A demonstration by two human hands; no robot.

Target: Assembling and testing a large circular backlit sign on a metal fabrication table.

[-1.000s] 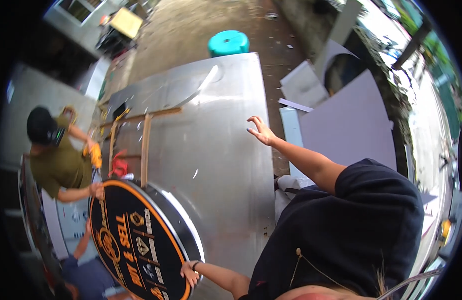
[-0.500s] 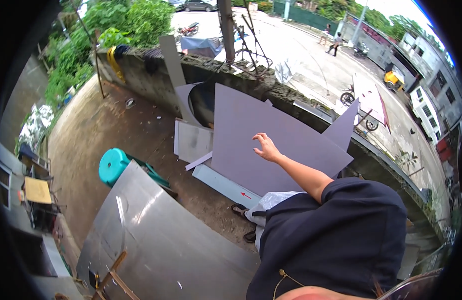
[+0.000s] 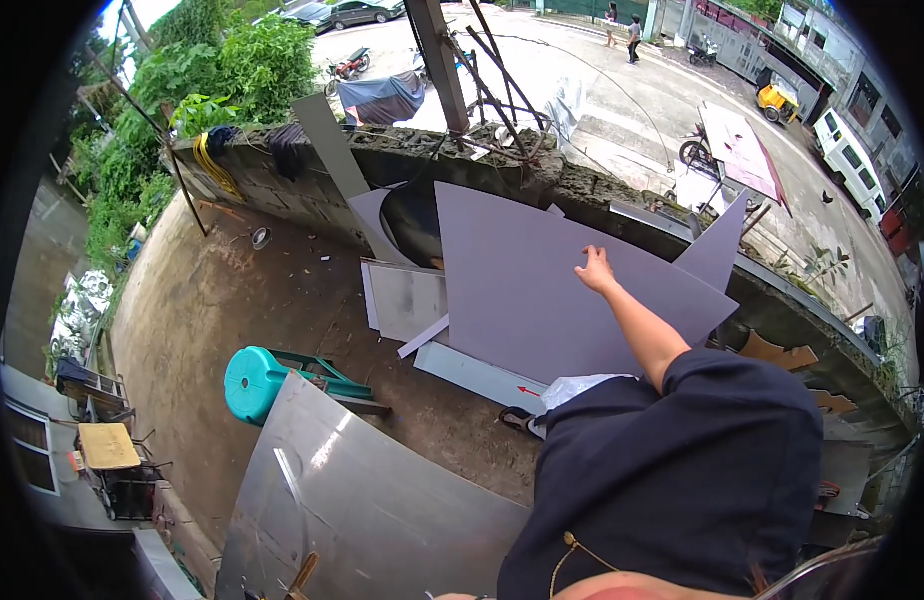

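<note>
My right hand (image 3: 596, 269) reaches forward over a large lavender-grey panel (image 3: 522, 270) that leans against a low block wall. Its fingers are apart and loosely bent, and nothing shows in them. Whether the fingertips touch the panel I cannot tell. Under the panel's lower edge lies a pale blue-grey strip (image 3: 472, 377) bearing a red arrow. Smaller grey sheets (image 3: 410, 302) rest against the wall to the left of the panel. A broad shiny metal sheet (image 3: 372, 480) spreads across the lower left, nearest to me. My left hand does not show.
A teal plastic stool (image 3: 254, 385) stands beyond the metal sheet's far corner. The rough block wall (image 3: 322, 220) runs across the yard, with a grey post (image 3: 439, 70) and thin rods rising from it. A tan-topped seat (image 3: 110, 446) stands at the far left.
My right hand has moved right across the panel, and its fingers are somewhat more bent. The view has shifted, so the stool and metal sheet sit further right and lower.
</note>
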